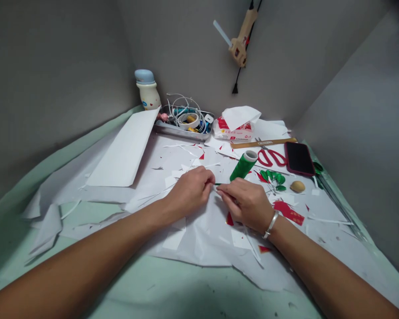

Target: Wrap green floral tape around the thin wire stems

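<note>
My left hand [193, 191] is closed in a pinch over the paper, just left of centre. Facing it, my right hand [245, 201] pinches with thumb and forefinger and has a silvery bangle at the wrist. A short dark green strand [222, 183] spans the small gap between both sets of fingertips. Something tiny and pale shows at my right fingertips, too small to name. Right behind my right hand, a spool of green thread [242, 167] stands, looking tilted. Small shiny green pieces [273, 177] lie to its right, beside a tan egg-shaped object [297, 186].
Paper scraps and red cuttings [289, 212] litter the white sheet. Behind are a metal tray [182, 131] of supplies, a tissue pack [234, 130], red-handled scissors [269, 156] and a phone [299, 158]. A glue gun [241, 42] hangs on the wall; a white bottle [149, 95] stands left.
</note>
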A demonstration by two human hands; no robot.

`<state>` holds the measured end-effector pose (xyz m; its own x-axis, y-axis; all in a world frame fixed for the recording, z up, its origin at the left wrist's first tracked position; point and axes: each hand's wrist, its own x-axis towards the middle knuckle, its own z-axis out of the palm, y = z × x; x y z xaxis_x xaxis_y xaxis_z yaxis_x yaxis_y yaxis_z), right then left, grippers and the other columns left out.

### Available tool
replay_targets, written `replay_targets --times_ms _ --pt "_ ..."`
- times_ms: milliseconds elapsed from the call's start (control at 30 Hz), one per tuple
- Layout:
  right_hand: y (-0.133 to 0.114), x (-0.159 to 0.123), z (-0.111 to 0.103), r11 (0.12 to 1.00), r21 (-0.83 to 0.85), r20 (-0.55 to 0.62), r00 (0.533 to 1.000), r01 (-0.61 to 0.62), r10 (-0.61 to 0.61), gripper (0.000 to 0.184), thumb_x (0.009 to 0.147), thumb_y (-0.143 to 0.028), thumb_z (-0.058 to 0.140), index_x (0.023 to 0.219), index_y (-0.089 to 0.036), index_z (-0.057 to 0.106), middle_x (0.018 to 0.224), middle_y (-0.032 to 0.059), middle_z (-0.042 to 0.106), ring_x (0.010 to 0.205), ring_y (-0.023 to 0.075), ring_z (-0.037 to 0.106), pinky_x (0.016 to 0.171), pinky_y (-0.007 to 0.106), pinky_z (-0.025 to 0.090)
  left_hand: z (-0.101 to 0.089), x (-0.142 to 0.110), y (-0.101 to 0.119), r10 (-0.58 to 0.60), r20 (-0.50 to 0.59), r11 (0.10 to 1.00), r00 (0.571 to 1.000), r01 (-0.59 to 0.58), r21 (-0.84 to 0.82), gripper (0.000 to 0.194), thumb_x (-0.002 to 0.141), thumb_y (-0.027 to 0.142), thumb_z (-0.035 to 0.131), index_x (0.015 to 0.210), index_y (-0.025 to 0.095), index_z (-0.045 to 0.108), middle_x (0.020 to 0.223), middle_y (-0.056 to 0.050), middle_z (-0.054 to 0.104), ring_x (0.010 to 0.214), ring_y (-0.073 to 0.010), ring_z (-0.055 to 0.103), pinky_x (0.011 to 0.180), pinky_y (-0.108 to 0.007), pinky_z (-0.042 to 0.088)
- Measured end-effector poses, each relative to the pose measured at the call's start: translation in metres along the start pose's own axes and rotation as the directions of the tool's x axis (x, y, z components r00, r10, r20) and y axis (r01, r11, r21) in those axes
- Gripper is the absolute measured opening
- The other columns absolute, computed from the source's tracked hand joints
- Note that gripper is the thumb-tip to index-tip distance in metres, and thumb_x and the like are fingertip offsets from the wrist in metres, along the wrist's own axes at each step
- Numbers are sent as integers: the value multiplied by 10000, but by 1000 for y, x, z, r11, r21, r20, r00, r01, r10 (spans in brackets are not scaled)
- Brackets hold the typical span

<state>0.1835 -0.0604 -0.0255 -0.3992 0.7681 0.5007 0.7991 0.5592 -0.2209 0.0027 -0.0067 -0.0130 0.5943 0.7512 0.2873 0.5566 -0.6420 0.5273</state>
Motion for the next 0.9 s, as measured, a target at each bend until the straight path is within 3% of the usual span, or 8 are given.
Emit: replay_targets --times_ms 133,267,367,467,567,667,767,900 --pt "9 4 -3 965 224 -109 980 -139 166 208 899 -252 496 880 -197 695 763 38 678 705 150 577 683 271 440 2 -1 -1 122 109 991 987 -127 43 165 827 135 455 869 186 606 851 -42 600 822 -187 549 783 -334 430" --pt "23 6 1 860 407 -18 938 -309 346 225 892 -318 510 857 -196 696 799 20 693 689 141 600 629 249 453 -5 0 5 160 146 985 976 -147 -93 158 838 135 457 869 198 599 861 -26 602 830 -168 550 801 -316 430" --pt "27 5 4 849 409 97 941 -336 325 222 898 -299 497 862 -199 692 779 6 688 681 135 598 630 241 447 -10 2 9 81 87 971 993 -59 -232 146 843 144 457 866 197 591 892 -24 607 832 -152 553 764 -286 436" --pt "20 3 5 927 301 109 974 -221 197 194 892 -254 506 876 -210 694 786 14 685 736 144 594 699 254 442 -12 3 8 -12 -6 964 1000 10 -267 133 847 156 451 851 185 581 892 -28 602 827 -150 552 731 -276 435" --pt "9 1 2 985 168 128 991 -50 29 199 890 -242 500 863 -204 693 731 27 664 724 154 563 700 267 425 -9 3 4 -60 -59 984 996 49 -172 139 851 166 437 848 176 575 880 -40 589 811 -164 543 708 -290 433" --pt "3 0 -2 994 97 95 993 56 -65 212 894 -240 484 874 -191 689 696 35 641 691 159 531 655 275 403 -4 2 1 -3 -16 1000 1000 3 -4 147 831 139 433 847 176 574 868 -49 585 817 -186 539 741 -321 427" --pt "6 1 -5 990 140 -19 1000 11 -9 213 902 -242 481 894 -190 687 708 33 647 679 154 534 658 277 411 -1 2 -1 114 89 989 989 -121 84 167 824 120 430 867 174 581 869 -54 592 835 -196 543 805 -353 413" --pt "18 4 -4 940 289 -83 973 -183 215 215 904 -264 488 873 -201 691 808 36 693 731 154 598 696 276 449 -3 1 3 210 162 978 964 -210 -16 184 843 112 416 881 191 578 875 -38 594 847 -180 541 830 -344 412"
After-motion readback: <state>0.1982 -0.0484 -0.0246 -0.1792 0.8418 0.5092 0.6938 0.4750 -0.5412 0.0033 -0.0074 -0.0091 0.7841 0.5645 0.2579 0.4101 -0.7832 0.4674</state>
